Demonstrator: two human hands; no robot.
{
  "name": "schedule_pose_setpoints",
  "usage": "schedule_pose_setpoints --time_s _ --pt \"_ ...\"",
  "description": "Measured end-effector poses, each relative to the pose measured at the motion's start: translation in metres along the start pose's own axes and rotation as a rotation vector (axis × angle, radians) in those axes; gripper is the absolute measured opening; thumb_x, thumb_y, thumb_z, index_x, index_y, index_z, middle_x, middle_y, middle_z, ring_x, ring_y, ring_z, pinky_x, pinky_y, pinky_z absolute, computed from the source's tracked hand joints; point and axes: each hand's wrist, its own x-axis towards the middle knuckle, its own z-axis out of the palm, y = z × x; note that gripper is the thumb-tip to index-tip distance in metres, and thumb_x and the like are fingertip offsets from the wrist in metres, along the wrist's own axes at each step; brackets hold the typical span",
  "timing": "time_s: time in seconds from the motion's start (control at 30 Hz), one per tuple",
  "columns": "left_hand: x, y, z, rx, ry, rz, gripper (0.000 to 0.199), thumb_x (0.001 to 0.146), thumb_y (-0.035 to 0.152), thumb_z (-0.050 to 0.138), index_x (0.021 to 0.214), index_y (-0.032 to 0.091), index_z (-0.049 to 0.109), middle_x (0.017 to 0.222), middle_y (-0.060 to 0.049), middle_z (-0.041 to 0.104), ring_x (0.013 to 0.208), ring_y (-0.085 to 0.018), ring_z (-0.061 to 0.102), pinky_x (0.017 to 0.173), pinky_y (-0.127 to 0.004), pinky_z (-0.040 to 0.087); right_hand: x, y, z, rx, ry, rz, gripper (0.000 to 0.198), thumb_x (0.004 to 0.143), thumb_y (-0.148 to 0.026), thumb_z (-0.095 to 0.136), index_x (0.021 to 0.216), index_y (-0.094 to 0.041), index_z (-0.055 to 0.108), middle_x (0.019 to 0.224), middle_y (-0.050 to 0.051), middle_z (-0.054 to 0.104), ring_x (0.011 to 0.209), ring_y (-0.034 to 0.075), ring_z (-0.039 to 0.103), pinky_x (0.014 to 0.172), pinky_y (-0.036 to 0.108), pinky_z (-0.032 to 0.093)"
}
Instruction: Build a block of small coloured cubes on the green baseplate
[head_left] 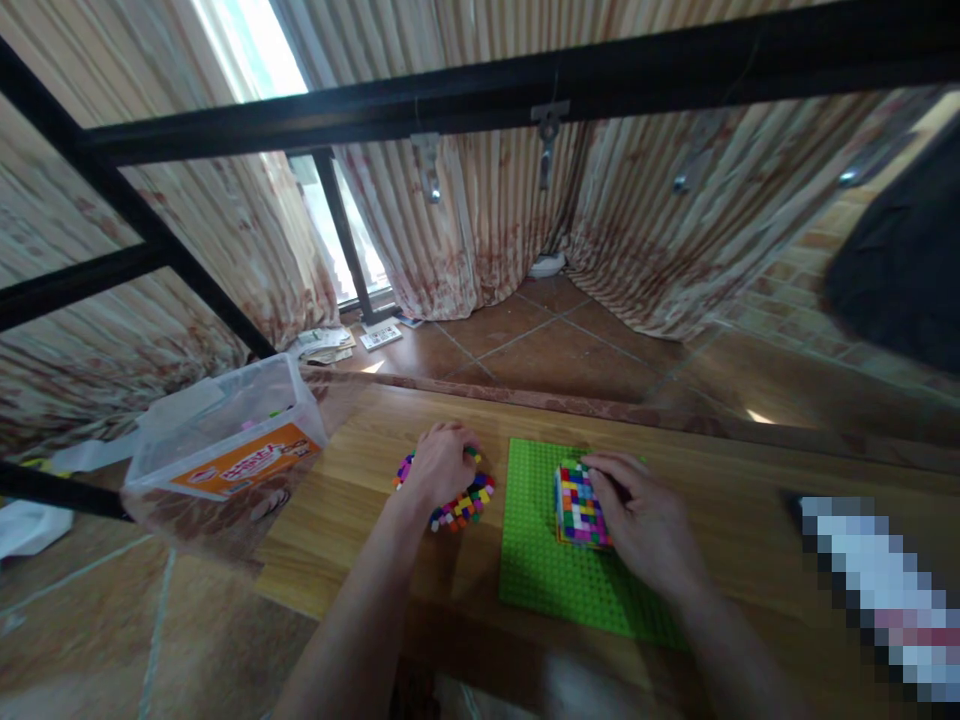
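Observation:
A green studded baseplate (pixel 532 560) lies on the wooden table, bearing a boxy block of small multicoloured toy bricks (pixel 577 505). My right hand (pixel 637 515) is closed at the block's right side, with thumb and index finger against its upper right edge. The palm covers part of the block and plate. To the left of the plate, a heap of loose toy bricks (pixel 461 508) in many colours is spread on the wood. My left hand (pixel 448 462) reaches into this heap with its fingers curled down. Whatever lies between those fingertips is hidden.
A clear plastic bin (pixel 225 425) with an orange label stands at the table's left end. The wooden table (pixel 352 470) carries a pixelated object (pixel 877 590) at right. A black metal frame (pixel 480 110) crosses above. Striped curtains (pixel 465 230) hang behind.

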Motion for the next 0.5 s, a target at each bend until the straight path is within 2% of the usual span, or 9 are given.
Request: schedule_pose_setpoints --time_s 0.27,0.5 --pt "-0.0032 0.0055 -0.0040 -0.004 -0.037 0.016 0.024 0.070 0.011 0.058 0.083 0.023 0.074 0.096 -0.004 0.072 0.095 -0.022 0.061 0.089 -0.032 0.047 0.0002 -0.0011 -0.0006 0.005 -0.001 -0.008 0.025 0.092 -0.033 0.048 0.099 -0.023 0.070 0.106 0.007 0.070 0.099 0.023 0.064 0.093 0.041 0.049" --pt "-0.0020 0.0099 -0.0016 0.003 -0.046 0.037 0.017 0.075 0.011 0.057 0.078 0.021 0.070 0.091 -0.005 0.071 0.089 -0.021 0.063 0.084 -0.032 0.047 0.0000 -0.0013 -0.0014 -0.018 -0.020 -0.005 0.026 0.092 -0.034 0.047 0.099 -0.023 0.069 0.105 0.007 0.070 0.098 0.022 0.064 0.092 0.040 0.049"
